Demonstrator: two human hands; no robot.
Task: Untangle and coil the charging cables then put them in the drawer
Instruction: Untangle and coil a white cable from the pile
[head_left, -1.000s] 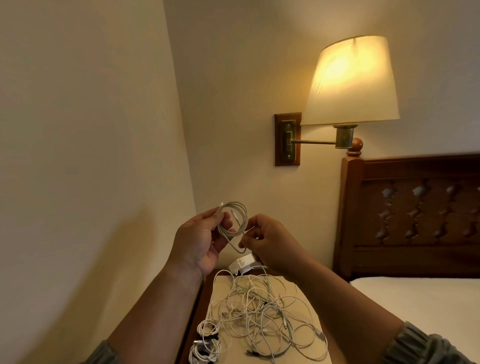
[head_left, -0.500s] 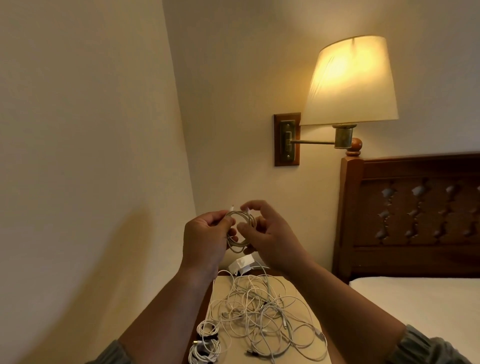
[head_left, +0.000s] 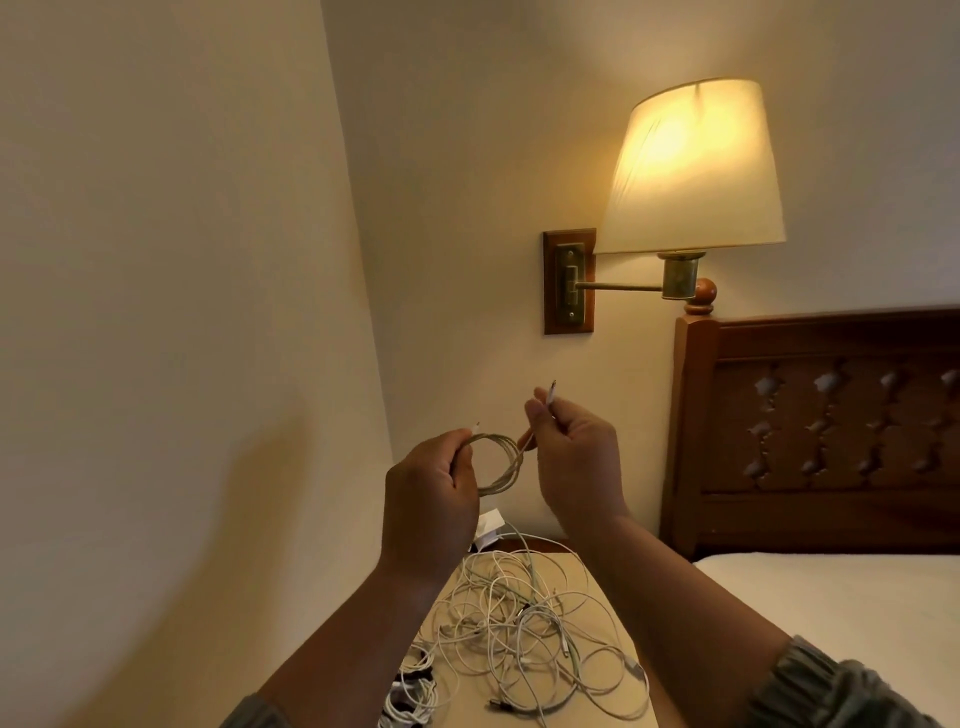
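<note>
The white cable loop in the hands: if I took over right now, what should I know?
Left hand grips the thin white cable coil by its side. Right hand pinches that cable's loose plug end, raised beside the coil.
The big tangle of white cables lies on the cream nightstand top, with small wound white bundles at its near left edge.
Done: this one cable nearly coiled; those bundles look wound.
Left: tuck the end, untangle and coil the pile, put everything in the drawer, which is not in view.

Bedroom: carved wooden headboard (head_left: 831, 431), white mattress (head_left: 841, 618), lit wall lamp (head_left: 691, 166), bedside table (head_left: 597, 582) in corner
</note>
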